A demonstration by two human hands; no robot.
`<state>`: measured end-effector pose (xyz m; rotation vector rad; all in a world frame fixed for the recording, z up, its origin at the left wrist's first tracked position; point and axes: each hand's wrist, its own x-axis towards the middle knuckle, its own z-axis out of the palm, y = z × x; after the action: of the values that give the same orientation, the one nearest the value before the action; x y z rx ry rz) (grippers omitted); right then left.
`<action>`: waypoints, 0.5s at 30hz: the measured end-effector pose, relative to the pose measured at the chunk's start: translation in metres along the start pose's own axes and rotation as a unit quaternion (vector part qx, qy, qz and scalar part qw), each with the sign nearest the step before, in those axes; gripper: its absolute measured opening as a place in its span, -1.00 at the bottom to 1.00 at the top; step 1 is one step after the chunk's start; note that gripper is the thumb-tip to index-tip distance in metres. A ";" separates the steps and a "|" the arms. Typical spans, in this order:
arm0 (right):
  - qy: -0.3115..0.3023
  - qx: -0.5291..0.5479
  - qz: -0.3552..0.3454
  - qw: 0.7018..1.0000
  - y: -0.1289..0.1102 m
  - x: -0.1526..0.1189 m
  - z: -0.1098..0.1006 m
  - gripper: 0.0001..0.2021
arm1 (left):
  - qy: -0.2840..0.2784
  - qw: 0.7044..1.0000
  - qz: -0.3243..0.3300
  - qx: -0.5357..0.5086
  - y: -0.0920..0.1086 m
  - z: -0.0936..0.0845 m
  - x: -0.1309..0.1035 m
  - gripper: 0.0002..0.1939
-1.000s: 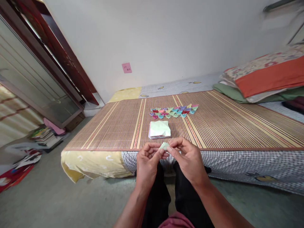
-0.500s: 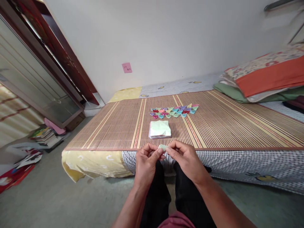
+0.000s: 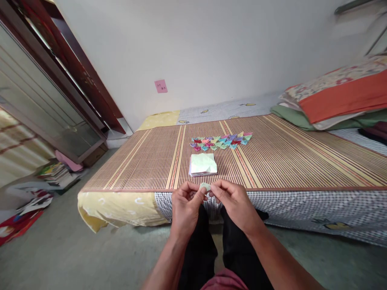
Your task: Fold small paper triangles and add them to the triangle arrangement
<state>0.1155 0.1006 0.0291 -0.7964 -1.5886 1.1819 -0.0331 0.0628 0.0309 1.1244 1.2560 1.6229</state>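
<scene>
The small pale green paper [image 3: 205, 186] sits between the 2 hands, just off the near edge of the striped mat [image 3: 145, 161]. Compared with 1 second ago, it lies slightly farther left and shows a lower, less peaked outline. The left hand [image 3: 186, 204] pinches its left side between thumb and fingers; the right hand [image 3: 235, 201] has its thumb and fingertips closed on the right edge. This looks like 1 small adjustment within the folding. Beyond, the paper stack [image 3: 203, 163] and the colourful folded pieces [image 3: 223, 141] remain in place.
</scene>
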 end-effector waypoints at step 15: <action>0.038 0.027 -0.030 0.998 0.005 -0.004 0.003 -0.74 | -0.077 0.993 -0.059 -0.066 -0.001 -0.001 -0.001 -0.76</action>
<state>0.1141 0.0976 0.0228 -0.7457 -1.5025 1.1345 -0.0340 0.0620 0.0297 1.0524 1.0788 1.4802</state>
